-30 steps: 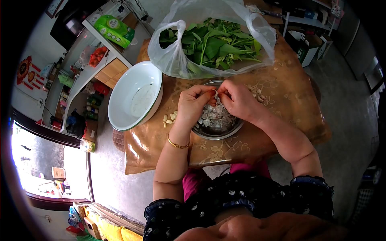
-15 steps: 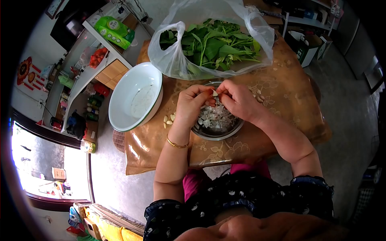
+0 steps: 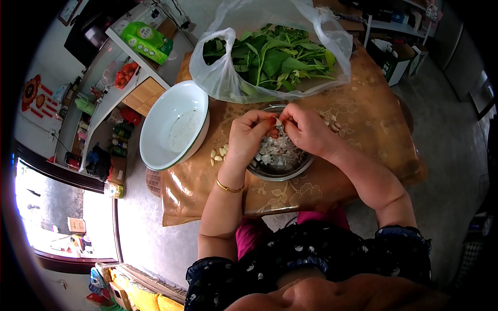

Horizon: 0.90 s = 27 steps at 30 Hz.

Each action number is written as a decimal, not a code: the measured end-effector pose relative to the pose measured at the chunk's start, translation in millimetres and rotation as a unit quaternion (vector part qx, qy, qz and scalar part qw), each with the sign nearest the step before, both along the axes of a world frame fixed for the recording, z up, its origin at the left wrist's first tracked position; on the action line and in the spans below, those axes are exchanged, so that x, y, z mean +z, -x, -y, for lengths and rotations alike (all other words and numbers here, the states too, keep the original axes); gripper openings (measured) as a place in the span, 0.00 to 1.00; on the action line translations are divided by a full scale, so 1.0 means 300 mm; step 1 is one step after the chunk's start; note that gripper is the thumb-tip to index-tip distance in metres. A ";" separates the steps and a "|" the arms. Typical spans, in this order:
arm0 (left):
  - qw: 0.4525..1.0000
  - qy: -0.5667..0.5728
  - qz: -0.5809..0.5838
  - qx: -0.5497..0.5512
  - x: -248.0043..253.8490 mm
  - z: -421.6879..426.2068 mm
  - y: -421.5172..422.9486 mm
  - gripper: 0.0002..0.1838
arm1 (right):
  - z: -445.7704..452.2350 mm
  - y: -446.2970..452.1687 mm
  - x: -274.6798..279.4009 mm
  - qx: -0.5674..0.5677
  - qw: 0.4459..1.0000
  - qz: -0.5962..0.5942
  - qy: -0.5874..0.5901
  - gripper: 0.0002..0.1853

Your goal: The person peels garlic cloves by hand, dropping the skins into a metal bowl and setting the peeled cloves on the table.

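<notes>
Between the fingertips of my left hand and my right hand is a small pale garlic clove, partly covered by the fingers. Both hands are closed on it in a pinch, above a metal bowl. Papery garlic skins fill much of that bowl. Peeled cloves lie on the table beside my left wrist, which wears a gold bangle. Past my right hand, several unpeeled cloves rest on the tablecloth.
A white enamel basin stands at the table's left edge. At the back, an open plastic bag holds green leafy vegetables. The brown patterned tablecloth covers the table. A shelf unit with a green packet stands behind the basin.
The clove has turned slightly and shows less between the fingertips. Both hands stay in nearly the same place over the bowl.
</notes>
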<state>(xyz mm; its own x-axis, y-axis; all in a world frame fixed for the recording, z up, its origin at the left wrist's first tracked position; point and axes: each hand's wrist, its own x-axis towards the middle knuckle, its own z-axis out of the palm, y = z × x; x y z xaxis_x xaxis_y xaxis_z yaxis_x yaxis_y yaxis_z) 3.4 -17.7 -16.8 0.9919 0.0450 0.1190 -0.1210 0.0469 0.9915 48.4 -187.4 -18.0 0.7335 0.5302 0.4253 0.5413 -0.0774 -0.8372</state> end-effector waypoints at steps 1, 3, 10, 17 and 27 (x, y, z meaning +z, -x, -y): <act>1.000 0.001 -0.003 -0.001 0.002 0.000 0.001 0.07 | 0.002 0.002 0.006 0.000 1.000 0.002 0.005 0.03; 0.998 0.053 -0.026 -0.010 0.008 0.000 0.000 0.07 | -0.002 -0.003 -0.004 0.004 1.000 -0.015 -0.016 0.03; 0.992 0.119 -0.038 -0.036 0.009 -0.008 -0.002 0.09 | -0.003 -0.005 0.001 0.022 0.996 -0.071 -0.052 0.04; 0.990 0.130 -0.033 -0.037 0.013 -0.007 -0.002 0.09 | 0.001 0.003 0.020 0.025 0.996 -0.074 -0.040 0.04; 0.969 0.227 -0.035 -0.090 0.013 0.007 -0.001 0.11 | -0.010 0.011 0.010 -0.035 0.989 0.132 -0.063 0.03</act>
<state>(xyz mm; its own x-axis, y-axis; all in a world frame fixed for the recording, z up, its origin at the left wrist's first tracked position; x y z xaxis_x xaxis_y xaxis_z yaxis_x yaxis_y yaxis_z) 3.6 -19.7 -12.8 0.9935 -0.0972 0.0599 -0.0040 0.4950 0.8689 45.2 -184.3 -15.1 0.6215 0.4126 0.6660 0.7387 -0.0255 -0.6736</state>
